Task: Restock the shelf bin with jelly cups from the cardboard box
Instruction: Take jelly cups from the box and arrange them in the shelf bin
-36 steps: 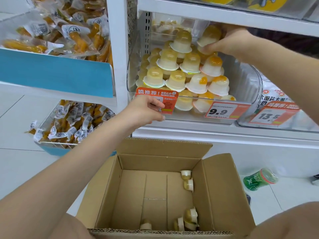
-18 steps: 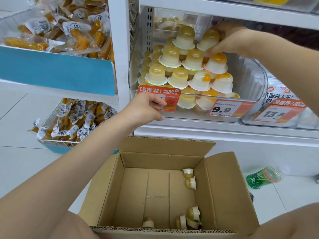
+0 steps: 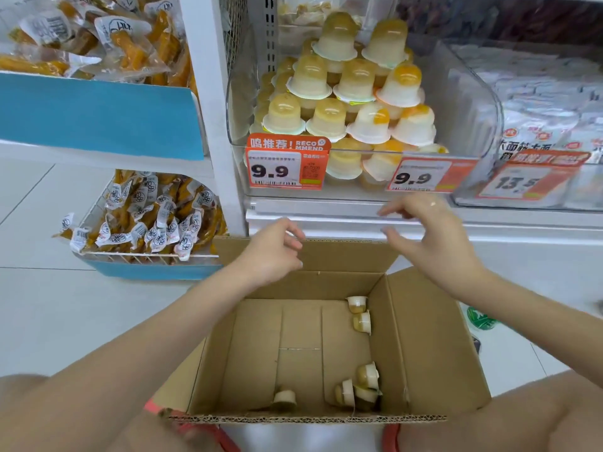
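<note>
Restocking looks nearly finished: the clear plastic shelf bin (image 3: 456, 93) is heaped with pale yellow jelly cups (image 3: 326, 119), six lie in your brown cardboard box (image 3: 424, 337), and your left hand (image 3: 274, 252) and right hand (image 3: 427, 236) hover above it, loosely curled, holding nothing

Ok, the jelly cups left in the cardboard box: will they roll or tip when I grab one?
Probably. Several jelly cups in the cardboard box already lie on their sides, so they tip easily. The domed, tapered shape would likely roll in an arc. The smooth plastic looks slippery; gripping at the wide rim seems safest.
</note>
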Demonstrator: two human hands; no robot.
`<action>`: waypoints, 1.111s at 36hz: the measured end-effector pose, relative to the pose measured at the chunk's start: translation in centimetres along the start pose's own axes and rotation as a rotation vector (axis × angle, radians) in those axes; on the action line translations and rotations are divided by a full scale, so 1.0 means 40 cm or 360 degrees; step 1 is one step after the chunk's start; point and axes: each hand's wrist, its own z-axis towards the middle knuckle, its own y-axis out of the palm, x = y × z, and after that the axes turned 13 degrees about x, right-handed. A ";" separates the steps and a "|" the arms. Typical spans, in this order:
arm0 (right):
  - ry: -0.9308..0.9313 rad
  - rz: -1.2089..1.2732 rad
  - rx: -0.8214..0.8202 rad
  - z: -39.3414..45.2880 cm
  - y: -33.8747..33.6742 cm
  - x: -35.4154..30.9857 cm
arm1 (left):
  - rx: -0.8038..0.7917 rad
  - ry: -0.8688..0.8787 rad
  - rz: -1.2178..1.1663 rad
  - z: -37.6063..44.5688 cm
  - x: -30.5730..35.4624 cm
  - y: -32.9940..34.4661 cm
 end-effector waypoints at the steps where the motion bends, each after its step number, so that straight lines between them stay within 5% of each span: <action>1: 0.0066 -0.0002 -0.0216 -0.046 0.029 0.016 | -0.0069 -0.0030 0.0055 -0.003 -0.032 0.028; 9: 0.0280 -0.0415 -0.1772 -0.281 0.286 0.203 | -0.0674 -0.0399 0.0649 -0.050 -0.329 0.214; 16: 0.0164 -0.0467 -0.2322 -0.433 0.406 0.290 | -0.1195 -0.0276 0.1086 -0.076 -0.506 0.314; 27: -0.0100 -0.0380 -0.2479 -0.534 0.499 0.326 | -0.1371 0.0067 0.1234 -0.070 -0.650 0.383; 31: 0.0575 -0.0024 -0.2182 -0.537 0.513 0.345 | -0.1241 -0.0022 0.1099 -0.066 -0.652 0.374; 36: 0.1355 0.0325 -0.1650 -0.482 0.492 0.311 | -0.1033 -0.0497 0.0612 -0.013 -0.576 0.310; 40: 0.1609 0.0449 -0.1659 -0.381 0.429 0.239 | -0.0865 -0.0631 0.0218 0.006 -0.451 0.224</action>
